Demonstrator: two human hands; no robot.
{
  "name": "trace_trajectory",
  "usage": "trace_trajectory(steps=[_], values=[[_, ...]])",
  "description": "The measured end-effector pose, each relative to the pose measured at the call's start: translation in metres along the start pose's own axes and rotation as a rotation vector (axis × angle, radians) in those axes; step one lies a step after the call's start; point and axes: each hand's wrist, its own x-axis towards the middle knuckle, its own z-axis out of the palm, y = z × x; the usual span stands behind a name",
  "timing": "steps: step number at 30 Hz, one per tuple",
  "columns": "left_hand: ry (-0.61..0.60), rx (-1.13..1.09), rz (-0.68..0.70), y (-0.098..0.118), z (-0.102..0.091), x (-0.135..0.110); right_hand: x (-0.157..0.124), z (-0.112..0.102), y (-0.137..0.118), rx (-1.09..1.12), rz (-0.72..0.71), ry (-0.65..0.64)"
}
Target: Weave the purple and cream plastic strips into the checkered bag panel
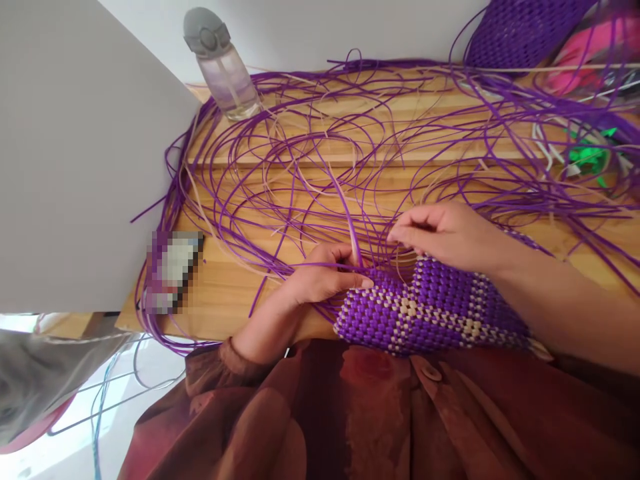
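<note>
A woven panel (430, 313) of purple and cream strips lies at the near table edge, against my lap. Long loose purple strips (310, 173) fan out from its far edge across the wooden table (225, 293). My left hand (325, 273) rests at the panel's left far corner, fingers closed, pinching a strip against the weave. My right hand (440, 233) hovers over the panel's far edge, fingertips pinched together on a thin purple strip. My right forearm crosses the panel's right side.
A clear water bottle (225, 67) with a grey lid stands at the back left. A blurred flat object (173, 270) lies on the table's left. A purple woven basket (520, 30), pink material and green bits (590, 157) sit at the back right. A grey wall panel (75, 153) fills the left.
</note>
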Motion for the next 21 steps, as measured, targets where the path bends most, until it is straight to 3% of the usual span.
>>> trace_trajectory(steps=[3,7,12,18,21], values=[[-0.013,0.022,0.0,0.002,-0.002,-0.001,-0.013,0.017,-0.018,0.012,-0.131,-0.096],[-0.054,-0.026,0.01,0.003,-0.003,0.0,-0.018,0.026,-0.024,-0.148,-0.279,-0.035],[-0.049,-0.003,0.046,0.003,-0.001,-0.001,-0.02,0.021,-0.018,-0.05,-0.119,-0.007],[-0.049,-0.04,0.033,0.005,-0.001,-0.006,-0.012,0.019,-0.013,0.211,0.048,-0.236],[0.021,0.103,0.139,0.008,-0.001,-0.008,-0.005,0.019,-0.014,0.354,0.137,-0.293]])
